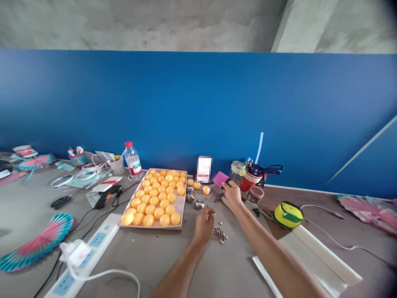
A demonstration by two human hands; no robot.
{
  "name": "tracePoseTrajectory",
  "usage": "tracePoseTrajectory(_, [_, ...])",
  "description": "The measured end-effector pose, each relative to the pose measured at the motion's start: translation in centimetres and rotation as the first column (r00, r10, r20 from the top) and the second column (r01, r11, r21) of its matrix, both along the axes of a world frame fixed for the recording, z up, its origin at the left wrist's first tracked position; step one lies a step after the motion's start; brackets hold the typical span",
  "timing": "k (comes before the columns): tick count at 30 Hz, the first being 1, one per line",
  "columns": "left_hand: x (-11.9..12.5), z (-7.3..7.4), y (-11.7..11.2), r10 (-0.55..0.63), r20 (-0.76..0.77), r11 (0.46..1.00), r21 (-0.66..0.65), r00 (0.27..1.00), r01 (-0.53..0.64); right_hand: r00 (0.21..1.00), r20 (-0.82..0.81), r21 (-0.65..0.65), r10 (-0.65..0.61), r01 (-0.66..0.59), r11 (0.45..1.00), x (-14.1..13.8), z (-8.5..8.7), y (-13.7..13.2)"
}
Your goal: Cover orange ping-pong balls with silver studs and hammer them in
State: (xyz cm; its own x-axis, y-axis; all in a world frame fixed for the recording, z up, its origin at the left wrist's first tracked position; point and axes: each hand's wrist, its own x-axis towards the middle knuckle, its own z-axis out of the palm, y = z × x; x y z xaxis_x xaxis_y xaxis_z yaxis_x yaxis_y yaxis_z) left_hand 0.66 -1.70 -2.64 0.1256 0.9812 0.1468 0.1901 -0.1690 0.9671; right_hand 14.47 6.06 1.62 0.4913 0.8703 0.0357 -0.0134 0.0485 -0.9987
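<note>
Concrete wall (139, 25), bare, across the top of the view.
Blue partition (186, 103), full width, behind the desk.
Desk (161, 256), grey, crowded at both sides.
Shallow tray (178, 204), left of the hands; orange balls (154, 200) occupy most of it, with bare floor along its right side.
Power strip (101, 239), white, plug fitted, near the tray's front left corner.
Right hand (232, 193), fingers pinching the pink piece, wrist over the desk.
Left hand (204, 225), fingers curled, near the beads; whether it grips anything cannot be told.
Pink piece (220, 179), dark-edged, material unclear; in the right hand, just beside a pixelated white panel (204, 169).
Loose orange balls (206, 190), three, outside the tray.
Silver balls (199, 205), three, between tray and hands.
Beads (220, 234), metallic, heaped, with strays.
Condition: judged part-way; pink piece in hand, silver balls and beads lying loose.
</note>
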Motion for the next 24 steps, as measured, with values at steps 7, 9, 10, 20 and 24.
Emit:
tracePoseTrajectory(7, [-0.3, 0.1, -0.1, -0.025, -0.063, 0.998, 0.060, 0.998, 0.028, 0.938, 0.346, -0.014, 0.021, -0.017, 1.000, 2.3, -0.7, -1.8])
tracePoseTrajectory(9, [-0.4, 0.1, 0.0, -0.021, -0.071, 0.998, 0.061, 0.997, 0.025, 0.908, 0.415, -0.042, 0.055, -0.041, 0.998, 2.3, -1.0, -1.3])
tracePoseTrajectory(10, [-0.4, 0.2, 0.0, -0.018, -0.072, 0.998, 0.059, 0.997, 0.023, 0.892, 0.447, -0.054, 0.070, -0.051, 0.997, 2.3, -1.1, -1.0])
tracePoseTrajectory(20, [-0.2, 0.6, -0.2, -0.008, -0.046, 1.000, 0.018, 0.999, 0.008, 0.670, 0.742, 0.036, 0.004, -0.046, 0.998, -0.2, -0.8, -1.6])
tracePoseTrajectory(24, [-0.3, 0.5, -0.2, -0.006, -0.046, 1.000, 0.011, 0.999, 0.007, 0.383, 0.908, -0.121, 0.172, -0.153, 0.981, -2.3, 0.1, -1.3])
